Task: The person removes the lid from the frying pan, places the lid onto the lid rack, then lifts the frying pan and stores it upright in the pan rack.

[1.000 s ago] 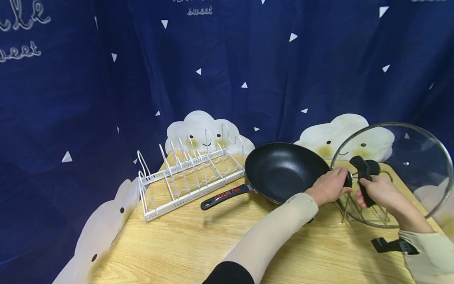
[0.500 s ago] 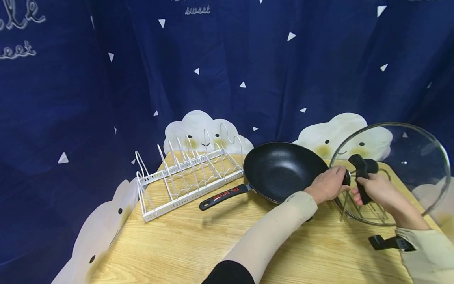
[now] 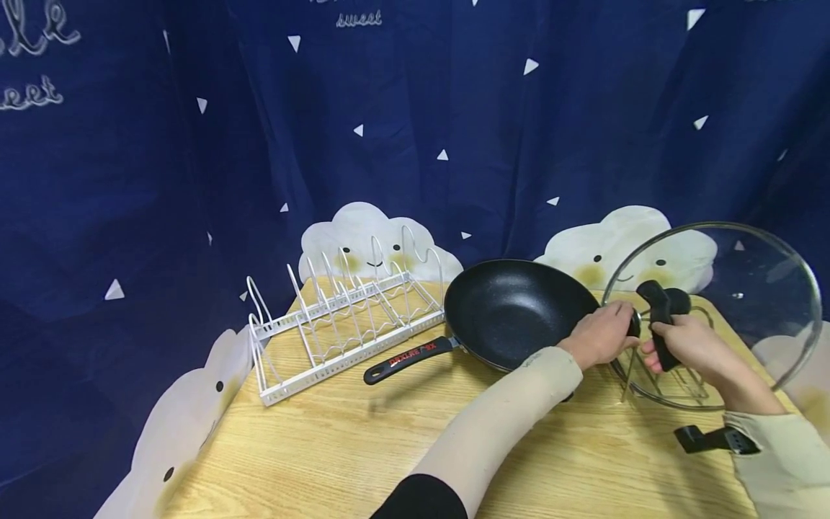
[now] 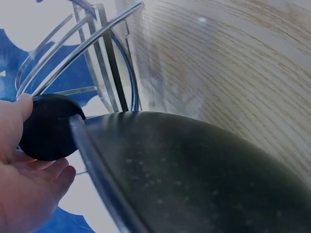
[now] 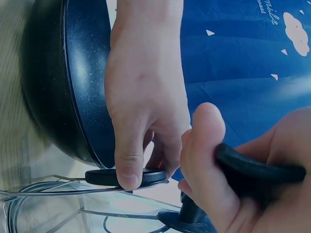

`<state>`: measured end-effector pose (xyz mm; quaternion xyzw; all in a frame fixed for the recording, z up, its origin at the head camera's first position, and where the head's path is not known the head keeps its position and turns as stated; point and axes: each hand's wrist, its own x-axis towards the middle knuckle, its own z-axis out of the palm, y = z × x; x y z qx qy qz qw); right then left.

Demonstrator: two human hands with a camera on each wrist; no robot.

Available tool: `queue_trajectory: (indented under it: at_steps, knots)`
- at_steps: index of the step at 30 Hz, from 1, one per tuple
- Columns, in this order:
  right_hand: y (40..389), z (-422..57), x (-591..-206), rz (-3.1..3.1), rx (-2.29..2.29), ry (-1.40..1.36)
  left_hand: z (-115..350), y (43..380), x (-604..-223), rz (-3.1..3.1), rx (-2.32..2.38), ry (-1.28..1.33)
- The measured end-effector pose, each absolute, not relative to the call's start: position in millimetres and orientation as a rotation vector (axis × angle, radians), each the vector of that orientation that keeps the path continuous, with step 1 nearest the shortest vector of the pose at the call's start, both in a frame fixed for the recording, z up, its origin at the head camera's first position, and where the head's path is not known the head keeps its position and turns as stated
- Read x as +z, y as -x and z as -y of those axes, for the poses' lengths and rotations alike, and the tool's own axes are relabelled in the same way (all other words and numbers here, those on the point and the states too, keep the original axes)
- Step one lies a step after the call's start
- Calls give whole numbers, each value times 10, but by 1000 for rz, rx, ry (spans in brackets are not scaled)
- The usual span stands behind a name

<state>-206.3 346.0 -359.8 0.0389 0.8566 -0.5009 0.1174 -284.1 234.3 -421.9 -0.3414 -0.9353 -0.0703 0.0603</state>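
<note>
In the head view my right hand (image 3: 690, 349) grips the upright black handle (image 3: 660, 313) of a large clear glass lid (image 3: 768, 288), which stands on edge with its metal rim showing. To its left, my left hand (image 3: 601, 335) pinches a round black knob (image 4: 51, 128) between thumb and fingers, seen best in the left wrist view. A wire lid rack (image 3: 627, 386) stands under and around both hands, partly hidden by them. The black wok (image 3: 512, 310) sits right beside my left hand, tilted toward me, and the left forearm passes in front of its lower right edge.
A white wire rack (image 3: 353, 339) with several upright dividers stands on the left of the wooden table (image 3: 311, 447). The wok's long black handle (image 3: 411, 355) points left toward it. A blue curtain (image 3: 415, 108) with cloud shapes hangs behind. A black strap (image 3: 716, 440) sits on the right wrist.
The head view has shifted very slightly. Both hands keep their holds on the knob and the lid handle, and the wok and racks stay put.
</note>
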Motion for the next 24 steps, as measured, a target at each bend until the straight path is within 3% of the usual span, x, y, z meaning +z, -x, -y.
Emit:
queue_trajectory:
  at_steps: [15,24]
  knots:
    - [2054,-3501,-3549,-2546,-1455,-124,-2359,2828,-4116,2875,-229,1037]
    - [1888,-3469,-3378,-3116,-647,-205,-1898,2827,-3897,2985,8,1091]
